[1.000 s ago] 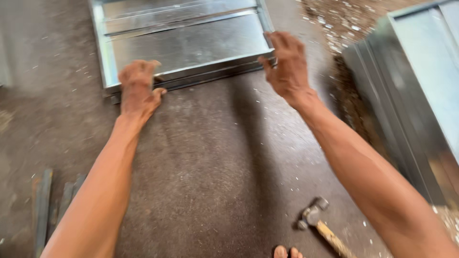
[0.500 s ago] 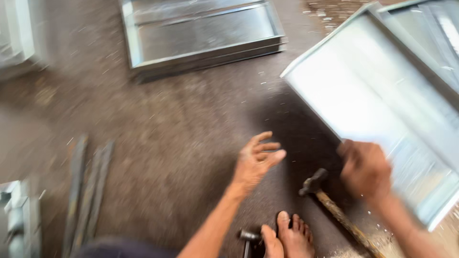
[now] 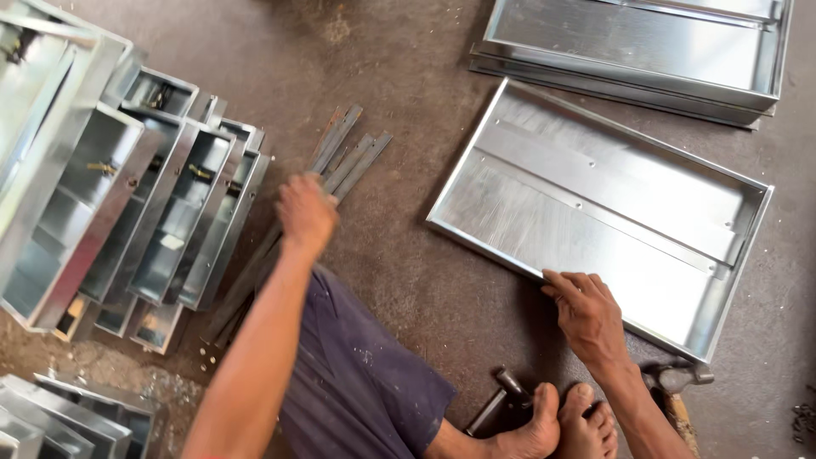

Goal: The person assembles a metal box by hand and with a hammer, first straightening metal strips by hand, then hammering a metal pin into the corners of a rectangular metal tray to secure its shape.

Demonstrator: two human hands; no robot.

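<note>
A shallow galvanised metal tray (image 3: 510, 157) lies flat on the floor in front of me. My right hand (image 3: 586, 314) rests on its near rim, fingers curled over the edge. My left hand (image 3: 304, 212) reaches to the left over a bundle of flat metal strips (image 3: 348, 157) lying on the floor; the hand is blurred, and whether it grips a strip cannot be told. My bare feet (image 3: 557, 425) and a dark blue cloth over my leg show at the bottom.
Stacked metal trays (image 3: 646, 42) lie at the top right. Several open metal boxes (image 3: 144, 212) lean in a row at the left, more at the bottom left. A hammer (image 3: 676, 387) lies by my right wrist and a small dark tool (image 3: 501, 399) by my feet.
The view swung left. The tray that stood tilted at the right now lies flat before me under my right hand. My left hand moved from the bare floor to the strips.
</note>
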